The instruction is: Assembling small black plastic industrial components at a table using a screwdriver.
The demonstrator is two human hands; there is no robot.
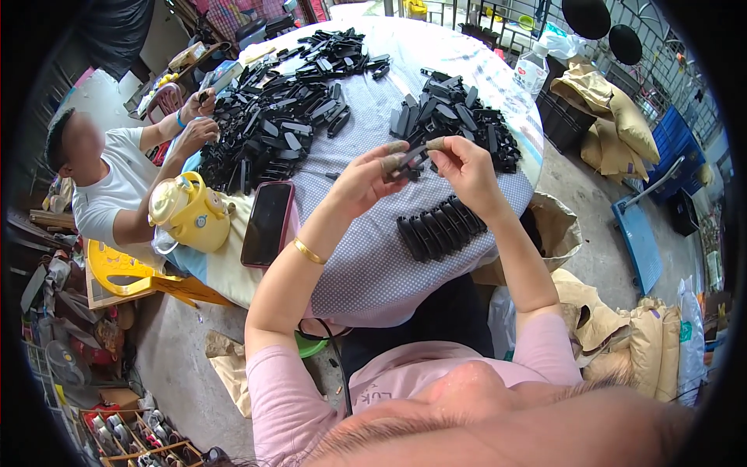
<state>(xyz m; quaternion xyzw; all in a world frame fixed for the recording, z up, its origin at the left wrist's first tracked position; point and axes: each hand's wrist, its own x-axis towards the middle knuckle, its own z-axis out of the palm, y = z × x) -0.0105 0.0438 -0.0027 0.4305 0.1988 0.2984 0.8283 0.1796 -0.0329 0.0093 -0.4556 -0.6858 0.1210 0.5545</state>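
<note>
In front of me, both hands meet at a small, dark, elongated plastic piece held above the table. The fingers of my left hand close on its left end, and my right hand pinches the other end between thumb and forefinger. Brownish covers wrap several fingertips. Below my right hand, a neat row of black curved plastic pieces lies side by side on the patterned tablecloth. Beyond my hands are a loose heap of similar black pieces and, farther left, a larger heap.
A phone and a yellow jug stand left of my left forearm. Across the left side, another person handles pieces at the large heap. A clear bottle is at the far right edge; an open paper sack stands beside the table.
</note>
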